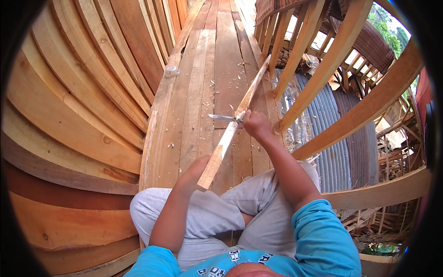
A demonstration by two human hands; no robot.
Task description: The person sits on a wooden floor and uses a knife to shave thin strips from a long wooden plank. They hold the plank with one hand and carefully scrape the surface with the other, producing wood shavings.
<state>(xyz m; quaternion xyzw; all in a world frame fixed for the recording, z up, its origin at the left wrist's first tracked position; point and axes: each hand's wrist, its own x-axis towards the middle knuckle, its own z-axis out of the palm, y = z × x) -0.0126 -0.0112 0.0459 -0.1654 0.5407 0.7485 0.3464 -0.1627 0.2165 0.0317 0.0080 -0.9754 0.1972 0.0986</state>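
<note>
A long squared wooden stick (224, 140) slants away from my lap, its far part whittled to a narrow, pale taper. My left hand (195, 170) is closed around the stick near its thick near end, with most of the fingers hidden behind the wood. Farther along, my right hand (256, 123) is closed on a knife, its handle hidden in the fist. The knife blade (221, 117) lies across the stick and sticks out to the left. A curled shaving (232, 110) stands up beside the blade.
Under me is a plank floor (187, 108) with scattered shavings. A small pale lump (172, 71) sits at its left edge. Wooden boards (78, 115) line the left side. Slanted posts (323, 64) rise on the right, with corrugated metal sheets (334, 138) lower beyond them.
</note>
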